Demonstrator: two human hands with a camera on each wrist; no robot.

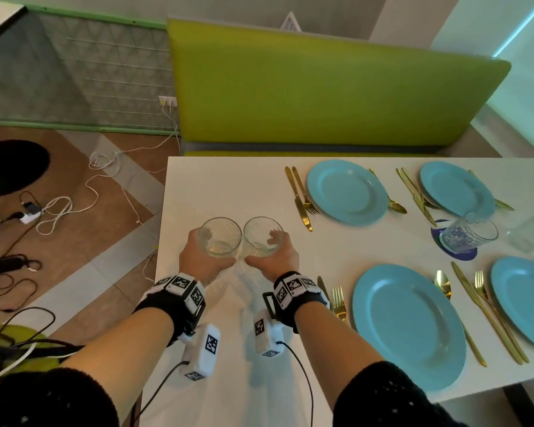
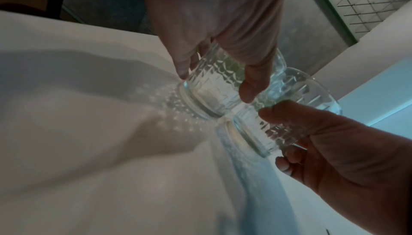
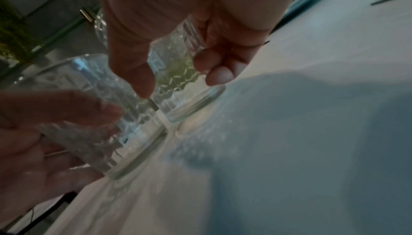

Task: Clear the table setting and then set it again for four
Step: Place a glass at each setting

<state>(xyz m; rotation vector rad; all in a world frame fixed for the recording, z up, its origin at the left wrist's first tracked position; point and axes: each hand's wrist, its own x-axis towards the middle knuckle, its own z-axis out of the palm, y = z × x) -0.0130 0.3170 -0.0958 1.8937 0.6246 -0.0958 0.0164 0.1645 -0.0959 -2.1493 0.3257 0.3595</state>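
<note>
Green bench seating (image 1: 321,87) backs a white desk (image 1: 228,186) whose right half carries four blue plates, the largest in view being the near plate (image 1: 409,326), each flanked by gold cutlery (image 1: 302,198), with a third glass (image 1: 467,232) standing on a dark coaster beyond them. At the bare left end of the desk the left hand (image 1: 202,257) wraps round the left glass (image 1: 219,237) and the right hand (image 1: 273,257) wraps round the right glass (image 1: 263,236); both sets of fingers are curled about the patterned walls, thumb on the near side, and the two tumblers stand upright just beside each other. These tumblers look like thick pressed glass: stiff, fairly weighty for their size, breakable if knocked together or set down hard, and the ribbed relief probably gives the fingers better purchase than smooth glass would. Mid-wall, below the flaring rim, seems the sound place to hold them, as both hands do. Head view gives the layout and the open mouths, both empty, but hides the bases. Only the left wrist view shows the thick bottoms (image 2: 200,105) at the desk, seemingly touching it, and the bases nearly meeting; the right wrist view is blurred, though it shows the fingertips (image 3: 219,75) low on the wall.
</note>
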